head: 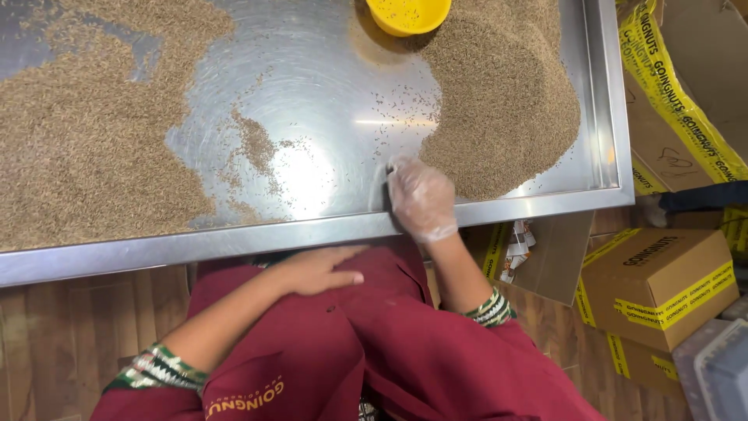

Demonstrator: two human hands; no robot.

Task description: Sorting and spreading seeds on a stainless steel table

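A steel tray table (312, 234) holds small brown seeds: a broad spread at the left (86, 132) and a heaped pile at the right (502, 101). My right hand (421, 199), in a thin clear plastic glove, rests on the tray's near rim with fingers flat on the steel, beside the right pile's near edge. It holds nothing. My left hand (315, 269) is bare and lies flat on my maroon apron (351, 343) below the table edge. A yellow bowl (407, 14) sits at the top, against the right pile.
Cardboard boxes with yellow tape (662, 281) stand on the wooden floor at the right. An open box with small packets (522, 253) is under the table edge. A grey plastic bin (717, 374) is at the lower right.
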